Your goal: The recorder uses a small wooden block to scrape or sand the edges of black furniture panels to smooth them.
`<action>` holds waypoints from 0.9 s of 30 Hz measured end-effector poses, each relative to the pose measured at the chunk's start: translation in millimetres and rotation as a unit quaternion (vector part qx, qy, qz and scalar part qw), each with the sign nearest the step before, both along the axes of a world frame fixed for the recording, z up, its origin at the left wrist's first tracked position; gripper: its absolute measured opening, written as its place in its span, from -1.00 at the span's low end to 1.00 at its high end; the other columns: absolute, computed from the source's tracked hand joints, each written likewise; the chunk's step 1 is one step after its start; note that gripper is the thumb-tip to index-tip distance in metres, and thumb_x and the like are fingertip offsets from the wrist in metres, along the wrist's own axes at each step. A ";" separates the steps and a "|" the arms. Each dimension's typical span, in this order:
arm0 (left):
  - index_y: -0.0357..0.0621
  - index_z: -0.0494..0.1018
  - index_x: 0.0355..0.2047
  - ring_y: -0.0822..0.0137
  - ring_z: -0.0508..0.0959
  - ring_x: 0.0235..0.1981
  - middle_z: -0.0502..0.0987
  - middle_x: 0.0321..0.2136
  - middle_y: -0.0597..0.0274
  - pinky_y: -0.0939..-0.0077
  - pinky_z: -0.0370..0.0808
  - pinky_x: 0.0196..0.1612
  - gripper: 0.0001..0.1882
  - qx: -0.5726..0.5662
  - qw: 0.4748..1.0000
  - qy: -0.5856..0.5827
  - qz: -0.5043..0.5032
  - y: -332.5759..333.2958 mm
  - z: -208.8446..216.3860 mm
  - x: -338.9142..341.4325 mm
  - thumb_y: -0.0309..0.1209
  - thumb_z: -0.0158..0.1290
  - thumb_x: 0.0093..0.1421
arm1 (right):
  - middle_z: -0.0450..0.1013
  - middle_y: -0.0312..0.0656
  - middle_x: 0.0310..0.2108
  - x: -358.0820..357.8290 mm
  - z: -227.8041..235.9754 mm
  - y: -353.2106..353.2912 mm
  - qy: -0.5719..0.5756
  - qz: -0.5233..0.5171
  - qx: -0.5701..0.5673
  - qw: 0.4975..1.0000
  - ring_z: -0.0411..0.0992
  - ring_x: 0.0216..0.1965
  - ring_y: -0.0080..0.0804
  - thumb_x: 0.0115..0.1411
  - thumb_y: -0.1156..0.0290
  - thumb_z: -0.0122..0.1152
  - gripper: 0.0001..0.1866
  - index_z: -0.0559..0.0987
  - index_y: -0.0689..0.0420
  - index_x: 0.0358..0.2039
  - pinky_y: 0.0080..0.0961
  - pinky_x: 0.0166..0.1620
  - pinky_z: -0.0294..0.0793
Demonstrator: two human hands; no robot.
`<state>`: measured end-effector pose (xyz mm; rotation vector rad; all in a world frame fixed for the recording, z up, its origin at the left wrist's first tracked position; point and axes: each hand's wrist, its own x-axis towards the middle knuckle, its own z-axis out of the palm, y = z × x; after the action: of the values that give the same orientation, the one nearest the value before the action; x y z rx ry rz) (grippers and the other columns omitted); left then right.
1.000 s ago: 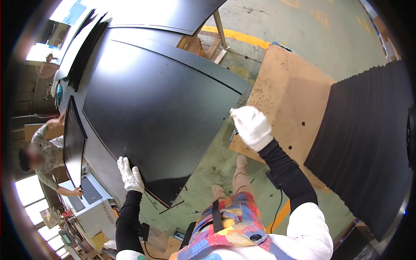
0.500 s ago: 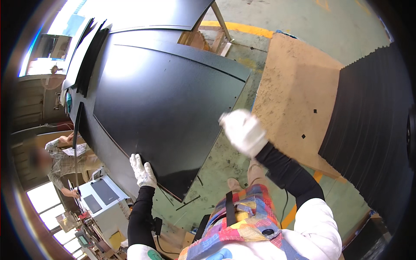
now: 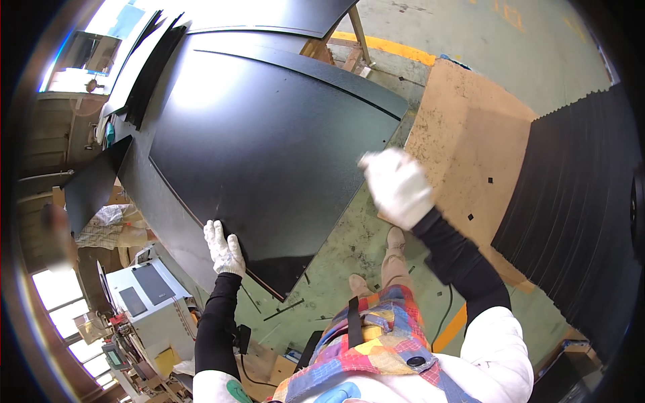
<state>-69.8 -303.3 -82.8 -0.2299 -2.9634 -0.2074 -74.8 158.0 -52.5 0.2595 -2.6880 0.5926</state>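
- The left hand (image 3: pixel 225 250) lay gloved in white, palm down, fingers stretched and slightly parted, pressed flat at the panel's edge and gripping nothing!
- Over on the right, the other white-gloved right hand (image 3: pixel 398 188) was curled up, blurred, its fingertips at the opposite edge; whether it pinched anything or touched the surface, I couldn't tell.
- Between them, the large glossy black panel (image 3: pixel 269 148) lay flat across the grey tabletop (image 3: pixel 164 208), one corner pointing toward the wearer.
- Just off that corner, thin dark strips (image 3: pixel 283 309) littered the green floor (image 3: pixel 342 245).
- To the right, a tan board (image 3: pixel 463 134), then a broad row of black ridged sheets (image 3: pixel 571 221).
- Far left, a person in a checked shirt (image 3: pixel 107 235) stood behind a dark sheet (image 3: pixel 101 185).
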 end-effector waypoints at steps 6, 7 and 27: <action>-0.25 0.16 0.26 -0.10 0.00 0.35 0.06 0.31 -0.13 0.08 -0.09 0.37 -0.42 0.021 1.000 0.012 -0.005 1.8 -1.1 -2.6 -0.25 -0.13 0.28 | 0.35 -0.11 -0.51 -13.9 -0.2 15.0 -0.041 -0.090 0.060 0.993 0.41 -0.47 -0.20 0.28 0.30 -0.01 -0.81 0.43 0.14 -0.38 -0.31 -0.43 0.50; -0.25 0.16 0.26 -0.10 0.00 0.35 0.06 0.31 -0.12 0.08 -0.09 0.37 -0.42 0.003 1.000 0.014 -0.007 -1.3 0.7 -0.4 -0.24 -0.13 0.28 | 0.33 -0.12 -0.52 -2.7 -6.0 0.1 -0.040 -0.062 0.061 0.995 0.39 -0.47 -0.23 0.27 0.29 0.02 -0.79 0.42 0.15 -0.40 -0.32 -0.45 0.47; -0.24 0.15 0.27 -0.10 0.00 0.35 0.07 0.31 -0.12 0.07 -0.09 0.37 -0.42 0.010 1.000 0.019 -0.010 1.4 2.5 -0.1 -0.20 -0.16 0.32 | 0.40 -0.17 -0.50 1.1 -11.4 16.6 -0.040 -0.026 -0.011 0.999 0.46 -0.48 -0.24 0.16 0.41 0.11 -0.91 0.51 0.09 -0.32 -0.33 -0.42 0.49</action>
<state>-70.0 -301.9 -80.3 -0.2583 -2.9204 -0.2328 -73.7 174.6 -63.9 0.1616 -2.7544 0.6282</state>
